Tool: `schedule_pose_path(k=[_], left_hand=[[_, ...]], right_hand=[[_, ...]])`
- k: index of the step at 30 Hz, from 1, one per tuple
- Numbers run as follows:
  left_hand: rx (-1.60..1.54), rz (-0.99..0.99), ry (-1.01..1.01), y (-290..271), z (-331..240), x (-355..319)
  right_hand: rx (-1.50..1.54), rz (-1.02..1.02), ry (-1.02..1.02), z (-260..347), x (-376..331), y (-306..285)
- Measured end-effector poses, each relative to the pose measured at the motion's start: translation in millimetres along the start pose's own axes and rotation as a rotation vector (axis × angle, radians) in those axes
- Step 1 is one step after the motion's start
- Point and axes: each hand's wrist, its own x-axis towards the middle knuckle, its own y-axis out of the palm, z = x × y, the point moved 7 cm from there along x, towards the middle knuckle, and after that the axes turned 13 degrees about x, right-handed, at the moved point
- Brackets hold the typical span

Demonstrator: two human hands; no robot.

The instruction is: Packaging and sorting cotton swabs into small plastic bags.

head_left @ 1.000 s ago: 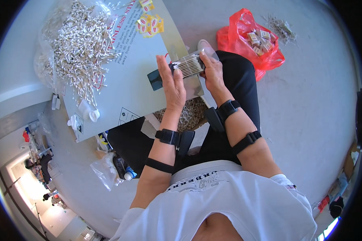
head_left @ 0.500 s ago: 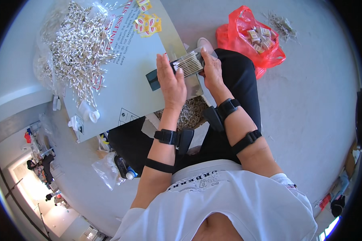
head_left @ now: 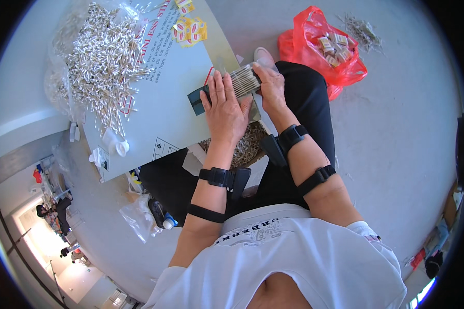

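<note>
The left hand (head_left: 224, 110) lies flat, fingers spread, pressing on a bundle of cotton swabs (head_left: 244, 81); the right hand (head_left: 269, 87) grips the bundle's far end. The bundle is a tight row of pale sticks with white tips, lying on the grey board (head_left: 165, 103) over the person's lap. A dark holder (head_left: 197, 100) beneath it is mostly hidden by the left hand. A loose heap of swabs (head_left: 100, 56) covers the board's left part. Small yellow packets (head_left: 191, 28) lie at its top edge. A red plastic bag (head_left: 319, 46) of small boxes sits on the floor.
</note>
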Motion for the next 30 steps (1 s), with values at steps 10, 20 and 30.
schedule_pose_path(k=[10,20,30], left_hand=[[-0.191,-0.092,-0.023,3,12,8],[-0.063,-0.003,0.224,-1,-14,10],[-0.123,-0.062,0.134,-10,-4,5]], right_hand=[[-0.036,-0.019,0.040,-3,-2,-1],[0.037,-0.031,-0.027,3,-6,2],[0.014,0.001,0.090,-4,-7,2]])
